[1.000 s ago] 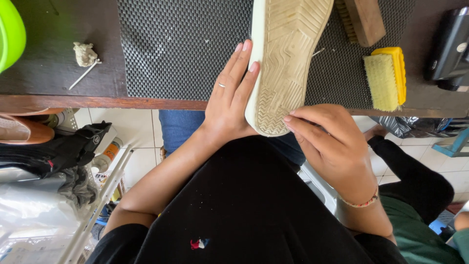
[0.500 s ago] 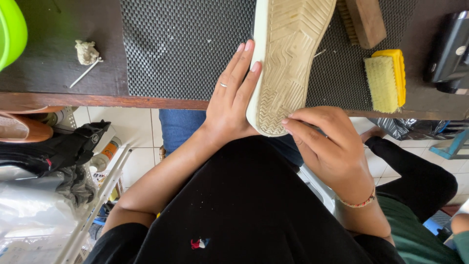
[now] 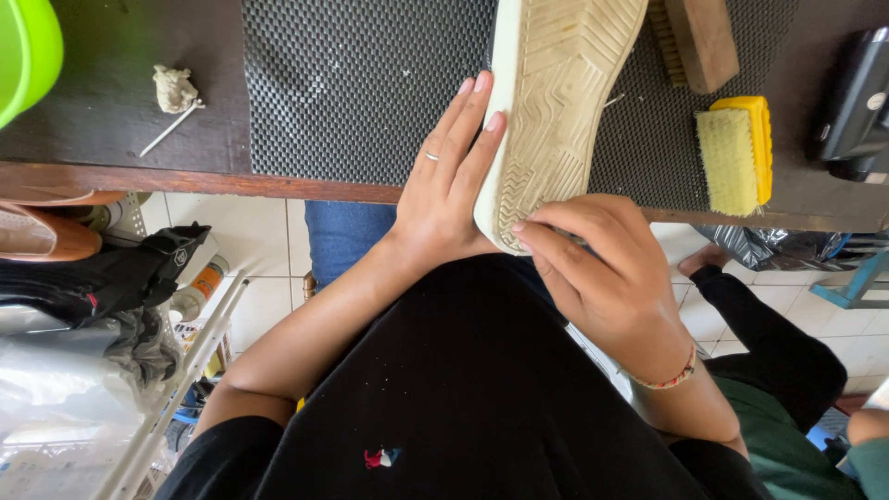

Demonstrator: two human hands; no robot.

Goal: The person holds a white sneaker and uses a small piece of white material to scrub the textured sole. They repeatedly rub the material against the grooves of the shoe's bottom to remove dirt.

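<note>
Left hand [image 3: 444,190]: lay flat along the shoe's left edge, fingers spread and straight, propping it, no real grip.
Shoe [image 3: 556,102]: sole up, long axis ran from the person's lap out over the counter [image 3: 120,139], heel end nearest both hands.
Right hand [image 3: 602,268]: fingers curled together, fingertips pressed on the heel tread; couldn't tell if they pinched anything.
Yellow brush [image 3: 732,153]: sat off right, apart.

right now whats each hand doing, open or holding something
Left hand: open, fingers flat against the side of the shoe.
Right hand: curled at the shoe's heel, fingertips on the sole; whether it grips anything cannot be told.
</note>
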